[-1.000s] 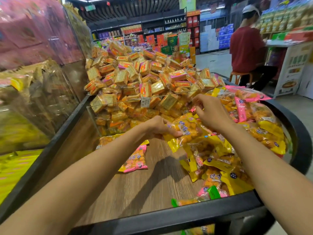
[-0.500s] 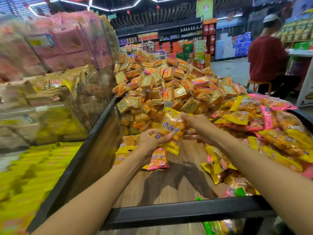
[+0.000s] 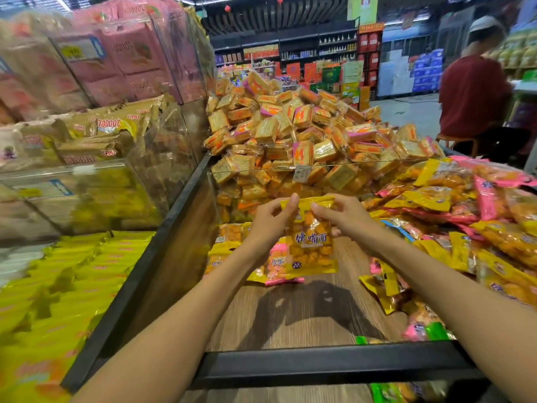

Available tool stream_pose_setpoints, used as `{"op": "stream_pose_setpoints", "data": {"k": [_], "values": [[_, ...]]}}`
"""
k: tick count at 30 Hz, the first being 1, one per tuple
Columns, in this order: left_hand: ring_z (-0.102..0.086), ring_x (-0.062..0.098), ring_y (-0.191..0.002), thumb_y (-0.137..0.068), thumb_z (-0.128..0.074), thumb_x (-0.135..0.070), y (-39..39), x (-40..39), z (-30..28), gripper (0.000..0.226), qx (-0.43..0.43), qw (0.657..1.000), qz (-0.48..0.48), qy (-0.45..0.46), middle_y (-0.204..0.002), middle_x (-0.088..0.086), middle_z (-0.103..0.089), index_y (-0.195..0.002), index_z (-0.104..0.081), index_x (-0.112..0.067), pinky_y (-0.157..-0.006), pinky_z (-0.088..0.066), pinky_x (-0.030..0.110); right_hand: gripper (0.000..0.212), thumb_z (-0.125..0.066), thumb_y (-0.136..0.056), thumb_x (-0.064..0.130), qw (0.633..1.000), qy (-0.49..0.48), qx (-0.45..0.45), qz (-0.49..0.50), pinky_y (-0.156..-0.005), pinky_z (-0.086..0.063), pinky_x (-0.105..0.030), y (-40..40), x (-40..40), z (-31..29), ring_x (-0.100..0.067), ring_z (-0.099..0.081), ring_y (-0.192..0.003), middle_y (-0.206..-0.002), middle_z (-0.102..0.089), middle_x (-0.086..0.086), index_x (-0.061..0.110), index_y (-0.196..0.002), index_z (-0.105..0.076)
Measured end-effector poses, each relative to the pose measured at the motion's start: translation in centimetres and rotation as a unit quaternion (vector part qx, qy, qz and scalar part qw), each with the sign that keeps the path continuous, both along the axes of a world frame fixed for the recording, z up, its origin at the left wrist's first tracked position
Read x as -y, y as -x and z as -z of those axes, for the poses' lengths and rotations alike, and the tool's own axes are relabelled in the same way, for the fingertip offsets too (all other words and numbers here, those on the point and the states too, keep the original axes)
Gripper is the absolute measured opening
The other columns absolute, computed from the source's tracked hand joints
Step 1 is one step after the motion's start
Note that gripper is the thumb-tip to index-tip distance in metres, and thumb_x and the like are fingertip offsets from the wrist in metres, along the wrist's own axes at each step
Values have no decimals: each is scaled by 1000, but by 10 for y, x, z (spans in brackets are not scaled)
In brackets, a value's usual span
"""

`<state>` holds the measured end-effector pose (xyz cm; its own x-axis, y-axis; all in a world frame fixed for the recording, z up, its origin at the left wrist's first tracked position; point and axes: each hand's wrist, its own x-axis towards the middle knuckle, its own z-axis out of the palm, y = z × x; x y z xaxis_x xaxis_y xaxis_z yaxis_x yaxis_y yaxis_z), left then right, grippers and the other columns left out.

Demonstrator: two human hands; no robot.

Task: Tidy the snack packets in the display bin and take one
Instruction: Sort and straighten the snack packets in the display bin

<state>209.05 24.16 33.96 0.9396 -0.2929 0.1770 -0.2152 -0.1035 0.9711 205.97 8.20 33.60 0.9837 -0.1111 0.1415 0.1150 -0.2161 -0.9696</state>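
A yellow snack packet point(image 3: 309, 242) with purple characters hangs upright above the wooden floor of the display bin point(image 3: 319, 369). My left hand point(image 3: 270, 225) pinches its top left corner and my right hand point(image 3: 343, 218) pinches its top right corner. A heap of yellow and pink snack packets point(image 3: 453, 216) fills the bin's right side. A few more packets point(image 3: 232, 257), one of them pink, lie flat on the bin floor behind the held packet.
Behind a clear divider point(image 3: 319, 167) rises a pile of small orange cracker packs point(image 3: 305, 132). Left of the bin's black rim are clear bins of yellow packets point(image 3: 58, 286) and boxed goods. A person in a red top point(image 3: 473, 94) sits at the far right.
Both hands lifted the yellow packet out of the heap and turned it upright. They now hold it by its top corners. The camera has swung left.
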Motion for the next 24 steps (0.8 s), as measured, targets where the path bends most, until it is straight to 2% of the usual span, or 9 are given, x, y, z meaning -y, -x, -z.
{"op": "stream_pose_setpoints", "data": {"k": [4, 6, 8, 11, 16, 18, 19, 22, 24], "values": [[-48, 22, -74, -89, -59, -42, -3, -5, 4, 39, 15, 1000, -19, 14, -77, 11, -50, -75, -58, -6, -69, -42, 37, 26, -52, -96, 33, 1000, -17, -9, -18, -42, -41, -14, 0, -3, -1, 1, -54, -49, -64, -58, 6, 10, -90, -63], [-46, 22, -73, -88, -60, -42, -4, -6, 4, 46, 14, 999, -24, 19, -76, 11, -50, -72, -59, 1, -69, -39, 36, 27, -49, -98, 33, 999, -28, -19, -28, -42, -42, -14, 1, -2, -1, 1, -57, -50, -65, -59, 5, 11, -92, -63], [-49, 23, -75, -88, -61, -43, -5, -6, 4, 58, 11, 999, -27, 31, -78, 14, -54, -74, -58, 13, -70, -41, 37, 33, -48, -98, 34, 999, -27, -20, -40, -46, -46, -16, 1, -1, -1, -5, -62, -60, -76, -64, -2, 6, -99, -65], [-55, 24, -74, -91, -60, -37, -3, -7, 2, 56, 11, 998, -42, 43, -78, 20, -58, -81, -59, 19, -70, -45, 37, 42, -45, -99, 35, 998, -31, -23, -46, -56, -54, -23, 2, -2, -1, -15, -66, -75, -92, -67, -11, 0, -110, -64], [-50, 22, -70, -91, -61, -35, -9, -10, 2, 39, 3, 993, -102, 66, -74, 14, -54, -77, -64, 1, -68, -40, 35, 40, -44, -95, 46, 980, -87, -119, -135, -84, -54, -36, 4, -1, -3, -23, -65, -101, -117, -67, -8, 17, -116, -62], [-47, 21, -70, -87, -64, -39, -20, -14, 5, 34, -3, 987, -140, 81, -76, 10, -53, -77, -63, -6, -68, -39, 36, 36, -61, -88, 36, 968, -23, -152, -201, -98, -48, -38, 7, 0, -1, -19, -61, -113, -122, -65, 0, 23, -122, -57], [-46, 20, -70, -86, -65, -40, -24, -16, 5, 33, -4, 984, -157, 82, -76, 9, -53, -77, -62, -9, -67, -38, 35, 50, -70, -84, 24, 962, 5, -155, -223, -101, -47, -37, 8, -1, 1, -17, -60, -116, -124, -64, 1, 20, -130, -51], [-52, 21, -71, -83, -64, -47, -30, -20, 9, 35, -17, 982, -172, 71, -78, 9, -57, -80, -64, -12, -68, -44, 39, 81, -72, -77, -4, 961, 19, -138, -241, -85, -53, -19, 9, -2, 4, -15, -57, -119, -132, -56, -1, 10, -144, -29], [-59, 21, -70, -89, -60, -46, -25, -19, 4, 37, -32, 985, -152, 72, -76, 11, -60, -83, -64, -10, -68, -50, 37, 72, -68, -77, -11, 963, 5, -123, -242, -79, -54, -17, 9, 1, 2, -11, -60, -115, -131, -58, -3, 8, -139, -39]]}}
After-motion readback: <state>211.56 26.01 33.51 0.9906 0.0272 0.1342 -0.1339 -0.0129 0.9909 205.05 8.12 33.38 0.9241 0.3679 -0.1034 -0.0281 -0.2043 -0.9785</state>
